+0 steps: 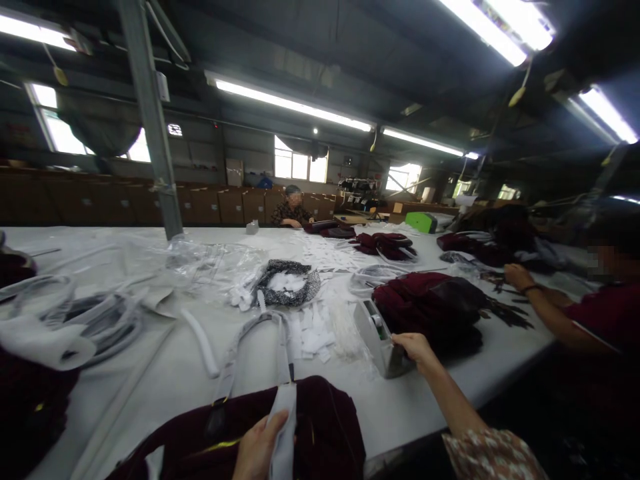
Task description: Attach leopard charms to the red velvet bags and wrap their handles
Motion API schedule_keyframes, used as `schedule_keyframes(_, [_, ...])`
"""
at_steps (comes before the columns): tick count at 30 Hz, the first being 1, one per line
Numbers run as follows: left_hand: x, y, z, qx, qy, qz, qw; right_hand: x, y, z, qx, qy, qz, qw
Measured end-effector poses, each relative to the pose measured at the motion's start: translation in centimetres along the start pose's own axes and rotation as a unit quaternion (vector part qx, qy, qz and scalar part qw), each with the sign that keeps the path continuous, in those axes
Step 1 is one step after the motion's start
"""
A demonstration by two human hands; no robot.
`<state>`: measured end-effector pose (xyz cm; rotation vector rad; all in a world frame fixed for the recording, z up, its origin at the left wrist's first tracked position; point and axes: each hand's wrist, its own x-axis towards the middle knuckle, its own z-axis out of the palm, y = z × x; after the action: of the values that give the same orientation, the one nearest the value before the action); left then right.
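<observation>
White strap [286,401] in curled left fingers [267,432]

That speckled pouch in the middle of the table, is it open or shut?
Open. The speckled pouch has its mouth gaping upward, rim spread wide, and white pieces show inside it.

Dim workshop interior lit from above by long white fluorescent ceiling tubes [293,103]. These are blown out, as are the small bright windows in the far wall [299,165]. The broad white table top [400,407] returns soft, nearly shadowless light, while the dark maroon fabric garment [330,427] loses detail. Wide-angle bowing stretches the edges, where the left hand [257,450] and its flat white strap [284,427] appear soft.
</observation>
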<state>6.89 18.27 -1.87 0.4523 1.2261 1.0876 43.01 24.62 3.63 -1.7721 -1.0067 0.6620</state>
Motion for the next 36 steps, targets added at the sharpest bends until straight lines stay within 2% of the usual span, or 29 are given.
schedule_keyframes(5, [-0.5, 0.5, 0.0, -0.003, -0.018, -0.009, 1.0, -1.2, 0.2, -1.0, 0.057, 0.031, 0.002, 0.998])
schedule_keyframes(9, [-0.6, 0.7, 0.1, 0.001, -0.017, -0.015, 1.0, -3.1, 1.5, -1.7, 0.057, 0.046, 0.013, 0.997])
schedule_keyframes(16, [-1.1, 0.9, 0.2, 0.0, -0.012, -0.027, 1.0, -4.6, 4.2, 0.1, 0.01, 0.052, 0.029, 0.998])
schedule_keyframes(20, [-1.5, 1.0, 0.3, -0.007, -0.018, -0.022, 1.0, -4.5, 5.4, -0.5, -0.05, 0.067, 0.013, 0.996])
schedule_keyframes(24, [-1.8, 0.9, 0.5, -0.017, -0.016, -0.001, 1.0, -6.3, 5.8, -1.0, -0.092, 0.049, 0.0, 0.995])
schedule_keyframes(26, [-2.0, 0.9, 0.7, -0.023, -0.023, 0.008, 0.999, -7.8, 4.5, 0.1, -0.081, -0.005, -0.017, 0.997])
schedule_keyframes(29, [-2.2, 1.0, 0.9, -0.023, -0.028, 0.02, 0.999, -10.8, 0.3, 3.5, -0.022, -0.17, -0.058, 0.983])
schedule_keyframes(32, [-2.4, 0.8, 1.0, -0.017, -0.019, 0.041, 0.999, -13.6, -4.9, 7.5, 0.055, -0.334, -0.09, 0.937])
schedule_keyframes(34, [-2.3, 0.6, 1.0, -0.014, -0.02, 0.055, 0.998, -14.7, -7.4, 9.9, 0.07, -0.403, -0.103, 0.907])
schedule_keyframes(36, [-2.2, 0.3, 1.0, -0.014, -0.022, 0.065, 0.998, -15.1, -8.5, 12.1, 0.051, -0.444, -0.114, 0.887])
